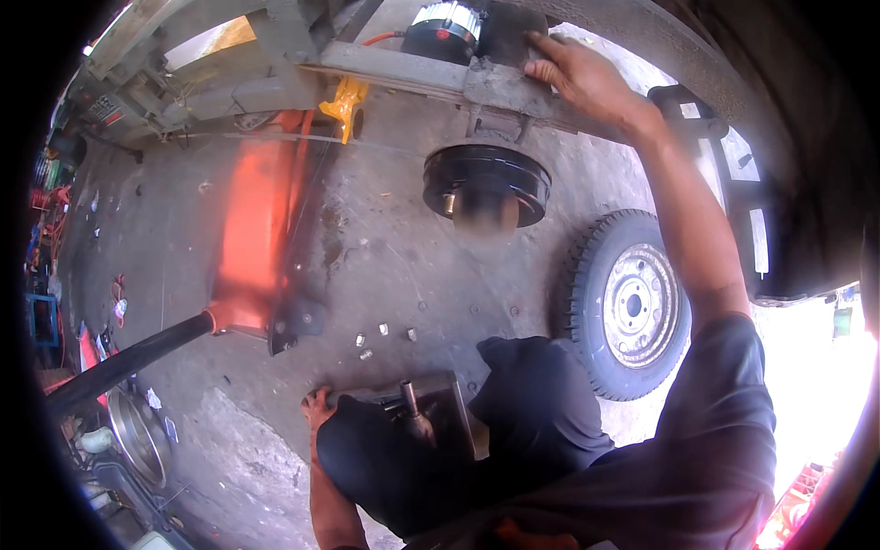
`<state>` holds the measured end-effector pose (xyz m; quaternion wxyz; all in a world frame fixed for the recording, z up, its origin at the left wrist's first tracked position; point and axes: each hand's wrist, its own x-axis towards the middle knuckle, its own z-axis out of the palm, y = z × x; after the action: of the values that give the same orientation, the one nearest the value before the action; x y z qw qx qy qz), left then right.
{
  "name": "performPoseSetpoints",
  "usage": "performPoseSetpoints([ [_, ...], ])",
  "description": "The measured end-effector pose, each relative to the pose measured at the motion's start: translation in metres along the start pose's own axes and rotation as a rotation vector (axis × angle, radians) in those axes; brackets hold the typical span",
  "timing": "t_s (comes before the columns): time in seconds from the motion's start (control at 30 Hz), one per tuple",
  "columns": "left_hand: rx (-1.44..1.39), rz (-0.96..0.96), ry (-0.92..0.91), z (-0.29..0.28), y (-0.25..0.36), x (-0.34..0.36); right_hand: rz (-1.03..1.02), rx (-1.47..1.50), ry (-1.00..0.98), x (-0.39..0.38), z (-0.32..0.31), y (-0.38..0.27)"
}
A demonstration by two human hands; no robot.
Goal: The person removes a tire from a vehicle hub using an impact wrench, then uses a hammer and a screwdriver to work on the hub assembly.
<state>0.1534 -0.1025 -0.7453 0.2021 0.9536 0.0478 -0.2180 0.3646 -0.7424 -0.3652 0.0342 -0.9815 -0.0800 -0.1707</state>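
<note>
High at the right, my right hand (pixel 577 78) reaches up to the vehicle's underside. Its fingers and thumb are apart and rest against a dark rounded part (pixel 514 35) above the grey frame beam (pixel 412 75). Below the beam sits a black wheel drum (pixel 486 183) with a blurred dark hub. Low at the left, my left hand (pixel 318 406) is beside my knee with its fingers curled; what they hold, if anything, is hidden. Close by lies a metal tray (pixel 467 417) with a socket-like metal tool (pixel 410 399) in it, partly covered by my knees.
A tyre on a silver rim (pixel 634 307) stands at my right. To the left is an orange floor jack (pixel 252 220) with a long black handle (pixel 128 360). A yellow stand (pixel 345 105) is near the beam. Several small nuts (pixel 385 329) lie on the concrete floor.
</note>
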Motion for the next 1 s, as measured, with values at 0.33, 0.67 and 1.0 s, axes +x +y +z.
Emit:
performPoseSetpoints([
  [0.33, 0.003, 0.001, -0.065, -0.004, 0.001, 0.004, -0.06, -0.137, 0.123, -0.032, -0.012, -0.015],
  [0.67, -0.014, 0.044, -0.048, -0.01, 0.011, -0.002, 0.286, 0.167, -0.119, -0.037, -0.013, -0.038],
  [1.0, -0.013, 0.12, -0.004, -0.001, -0.008, 0.002, 0.684, 0.823, 0.215, -0.054, 0.021, -0.052],
])
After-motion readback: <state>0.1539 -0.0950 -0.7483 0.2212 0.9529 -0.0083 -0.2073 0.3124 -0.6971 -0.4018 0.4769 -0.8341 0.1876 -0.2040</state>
